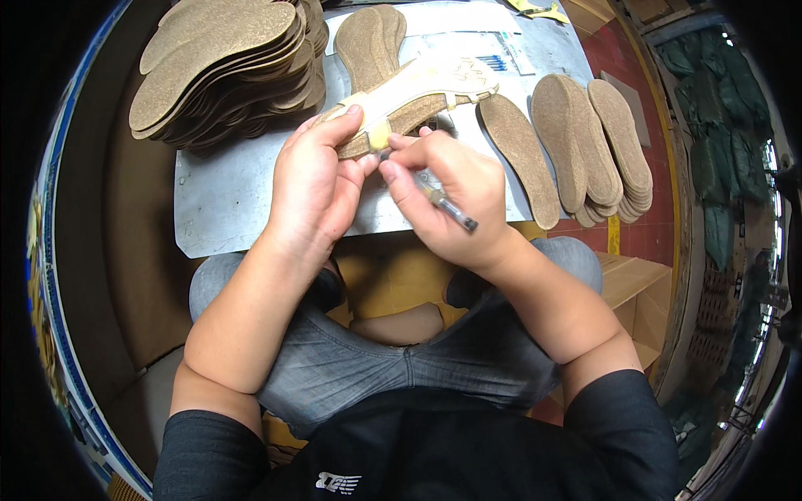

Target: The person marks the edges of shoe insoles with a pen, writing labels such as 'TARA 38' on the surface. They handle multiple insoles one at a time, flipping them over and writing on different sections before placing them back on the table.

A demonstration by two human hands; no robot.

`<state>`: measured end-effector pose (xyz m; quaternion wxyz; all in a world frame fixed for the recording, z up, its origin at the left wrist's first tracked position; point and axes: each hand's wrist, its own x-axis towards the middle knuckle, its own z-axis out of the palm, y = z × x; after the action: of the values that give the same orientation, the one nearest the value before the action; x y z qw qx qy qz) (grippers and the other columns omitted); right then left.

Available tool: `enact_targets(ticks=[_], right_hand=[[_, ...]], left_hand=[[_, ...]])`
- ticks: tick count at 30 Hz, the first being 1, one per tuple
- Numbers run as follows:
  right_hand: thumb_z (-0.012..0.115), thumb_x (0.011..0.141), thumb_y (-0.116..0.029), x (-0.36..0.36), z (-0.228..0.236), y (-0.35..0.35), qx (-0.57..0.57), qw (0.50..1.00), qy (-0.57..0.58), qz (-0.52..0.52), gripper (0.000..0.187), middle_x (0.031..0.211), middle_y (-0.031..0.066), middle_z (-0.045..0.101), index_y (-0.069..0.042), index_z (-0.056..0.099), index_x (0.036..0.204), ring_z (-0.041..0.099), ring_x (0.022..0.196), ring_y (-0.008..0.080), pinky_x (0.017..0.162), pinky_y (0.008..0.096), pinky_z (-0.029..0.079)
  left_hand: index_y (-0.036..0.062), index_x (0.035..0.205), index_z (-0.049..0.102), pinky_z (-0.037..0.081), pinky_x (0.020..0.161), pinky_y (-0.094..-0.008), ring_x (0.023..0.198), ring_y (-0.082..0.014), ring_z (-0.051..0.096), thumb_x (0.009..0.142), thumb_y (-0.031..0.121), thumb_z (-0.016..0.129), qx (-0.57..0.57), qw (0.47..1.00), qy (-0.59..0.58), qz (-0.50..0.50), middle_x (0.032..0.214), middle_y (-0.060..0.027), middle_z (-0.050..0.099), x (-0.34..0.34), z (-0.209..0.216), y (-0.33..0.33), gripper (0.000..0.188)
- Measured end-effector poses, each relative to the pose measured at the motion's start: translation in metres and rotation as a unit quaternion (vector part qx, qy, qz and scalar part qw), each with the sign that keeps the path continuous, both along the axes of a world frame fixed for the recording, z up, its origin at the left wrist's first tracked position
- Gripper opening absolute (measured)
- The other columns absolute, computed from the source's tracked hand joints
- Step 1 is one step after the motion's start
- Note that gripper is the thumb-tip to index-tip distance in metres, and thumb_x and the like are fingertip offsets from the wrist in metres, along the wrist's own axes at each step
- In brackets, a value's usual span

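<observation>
My left hand (313,179) grips a brown, speckled insole (418,111) with a cream-coloured, insole-shaped template (401,93) lying along it. The thumb presses on top, and both pieces are tilted above the table. In my right hand (459,179) is a pen (451,209), pinched between thumb and fingers. Its tip meets the near edge of the insole, beside a yellow patch (380,136) on the template. The exact contact of the tip is hard to make out. To the right of the held pieces, a single insole (520,163) lies on the table.
A tall stack of insoles (217,75) fills the table's (225,209) left side. Smaller piles (564,142) lie at the right, and another pair (363,46) at the back. Several blue pens (494,63) rest behind the template. A cardboard box (643,292) stands on the floor at right.
</observation>
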<state>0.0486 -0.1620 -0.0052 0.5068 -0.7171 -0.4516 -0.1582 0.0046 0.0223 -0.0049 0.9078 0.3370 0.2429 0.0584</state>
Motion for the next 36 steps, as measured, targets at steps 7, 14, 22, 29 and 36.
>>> enact_targets(ticks=[7, 14, 22, 29, 36], right_hand=[[0.083, 0.107, -0.010, 0.025, 0.013, -0.017, 0.052, 0.995, -0.022, -0.082, 0.015, 0.101, 0.0147, 0.083, -0.002, 0.077, 0.117, 0.082, 0.086, 0.0331, 0.077, 0.0399, 0.063], [0.084, 0.105, -0.053, 0.066, 0.016, -0.049, -0.141, 0.977, -0.097, -0.125, 0.054, 0.117, 0.0212, 0.081, -0.006, 0.074, 0.129, 0.075, 0.122, 0.0423, 0.108, 0.0520, 0.058], [0.100, 0.090, -0.056, 0.074, 0.015, -0.074, -0.200, 0.975, -0.004, -0.098, 0.073, 0.120, 0.0183, 0.080, -0.004, 0.072, 0.132, 0.079, 0.112, 0.0356, 0.101, 0.0436, 0.062], [0.086, 0.100, -0.069, 0.112, -0.003, -0.093, -0.137, 0.928, 0.170, -0.301, 0.080, 0.124, 0.0274, 0.081, 0.002, 0.072, 0.134, 0.079, 0.119, 0.0392, 0.105, 0.0485, 0.062], [0.082, 0.106, -0.064, 0.118, -0.015, -0.097, -0.141, 0.927, 0.136, -0.319, 0.070, 0.126, 0.0252, 0.082, -0.001, 0.075, 0.137, 0.079, 0.123, 0.0379, 0.109, 0.0480, 0.060]], left_hand=[[-0.0157, 0.143, 0.062, 0.065, 0.116, -0.0576, 0.133, -0.0404, 0.076, 0.116, 0.007, 0.064, -0.002, 0.999, 0.015, -0.047, 0.143, -0.0298, 0.073, -0.003, 0.008, -0.009, 0.035], [-0.0138, 0.142, 0.065, 0.066, 0.114, -0.0556, 0.131, -0.0376, 0.077, 0.114, 0.016, 0.067, 0.061, 0.996, 0.040, -0.053, 0.143, -0.0269, 0.074, -0.004, 0.010, -0.010, 0.041], [0.0032, 0.151, 0.065, 0.065, 0.110, -0.0552, 0.129, -0.0339, 0.077, 0.114, 0.049, 0.074, 0.106, 0.993, 0.029, -0.041, 0.143, -0.0180, 0.075, 0.005, 0.010, -0.007, 0.060], [0.0019, 0.163, 0.053, 0.060, 0.113, -0.0615, 0.134, -0.0369, 0.075, 0.113, 0.056, 0.070, 0.119, 0.992, 0.042, -0.020, 0.152, -0.0204, 0.071, 0.006, 0.008, 0.001, 0.075], [0.0116, 0.148, 0.065, 0.061, 0.102, -0.0525, 0.123, -0.0311, 0.077, 0.109, 0.057, 0.076, 0.115, 0.992, 0.044, -0.037, 0.138, -0.0133, 0.078, 0.005, -0.005, 0.007, 0.060]])
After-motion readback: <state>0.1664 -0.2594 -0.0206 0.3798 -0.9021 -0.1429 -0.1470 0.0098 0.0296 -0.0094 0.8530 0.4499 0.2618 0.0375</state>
